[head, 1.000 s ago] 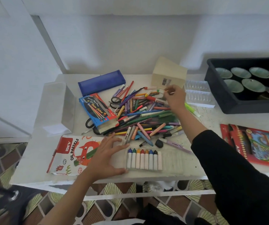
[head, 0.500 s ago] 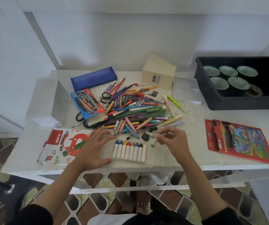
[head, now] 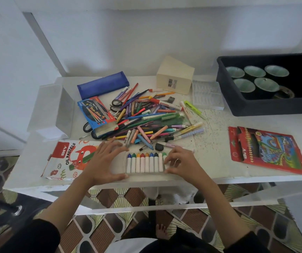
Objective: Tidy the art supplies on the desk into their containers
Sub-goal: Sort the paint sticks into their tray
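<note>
A clear pastel tray (head: 146,173) lies at the desk's front edge with several white-wrapped oil pastels (head: 142,162) in a row. My left hand (head: 106,161) spans the tray's left end, thumb on the near edge and fingers on the far edge. My right hand (head: 181,164) sits at the tray's right end, fingertips pressing a green pastel (head: 164,155) into the last filled slot. Behind the tray spreads a loose pile of pens, markers and crayons (head: 146,115). The oil pastels box (head: 62,157) lies flat to the left.
A blue pencil case (head: 102,84), a blue watercolour box (head: 96,113) and scissors (head: 116,103) lie at the pile's left. A cream box (head: 175,75), a clear plastic tray (head: 206,94), a black bin (head: 266,106) of cups and a red pencil pack (head: 266,148) lie to the right.
My right hand came back from the far side of the pile with a green pastel and set it into the tray beside the others. My left hand stayed on the tray.
</note>
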### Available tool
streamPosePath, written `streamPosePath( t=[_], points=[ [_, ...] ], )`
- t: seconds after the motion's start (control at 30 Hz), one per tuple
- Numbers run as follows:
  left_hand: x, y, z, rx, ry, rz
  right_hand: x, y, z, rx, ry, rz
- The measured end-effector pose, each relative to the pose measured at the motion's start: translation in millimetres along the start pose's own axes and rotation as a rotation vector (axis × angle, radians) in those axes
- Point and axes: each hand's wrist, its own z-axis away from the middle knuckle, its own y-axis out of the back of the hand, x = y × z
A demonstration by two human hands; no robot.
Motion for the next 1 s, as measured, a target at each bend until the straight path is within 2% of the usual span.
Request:
streamPosePath(
  t=[0.47,0.6,0.8,1.0],
  points=[
    [2,0,1,0.014,0.010,0.009,1,-2,-4,0.017,-0.054,0.069],
    [2,0,1,0.017,0.012,0.009,1,6,-13,0.092,-0.018,0.049],
    [4,3,1,-0.012,0.027,0.015,-8,37,-65,0.165,0.026,0.103],
    [4,3,2,-0.022,0.037,0.043,-12,69,-157,0.270,0.036,0.199]
  ],
)
